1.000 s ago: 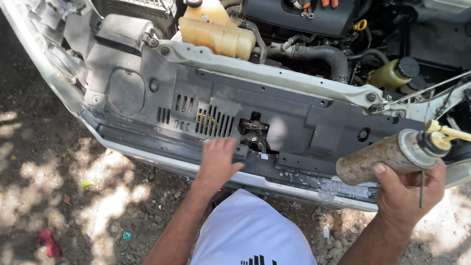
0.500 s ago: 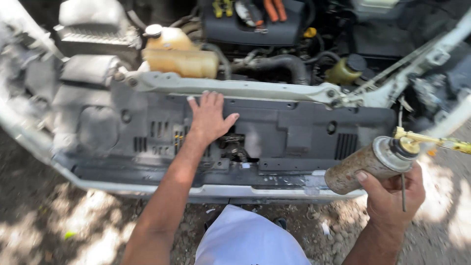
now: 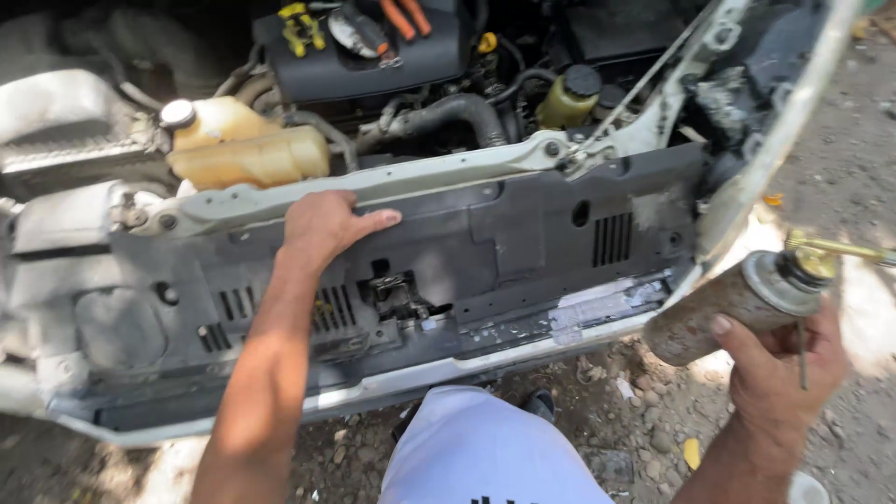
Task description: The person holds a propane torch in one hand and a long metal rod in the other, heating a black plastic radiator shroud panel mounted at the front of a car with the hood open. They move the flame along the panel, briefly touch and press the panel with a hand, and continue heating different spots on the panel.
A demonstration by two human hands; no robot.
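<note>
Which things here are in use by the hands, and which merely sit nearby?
In use: left hand on the black front panel; right hand holding the grimy spray can.
Nearby: yellowish reservoir tank, black hose, latch.

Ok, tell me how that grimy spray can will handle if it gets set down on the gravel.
The spray can is a cylinder, so on its side it would probably roll. Its surface looks caked with grime, likely slippery or gritty in the right hand. The thin brass nozzle sticking out seems apt to bend.
</note>
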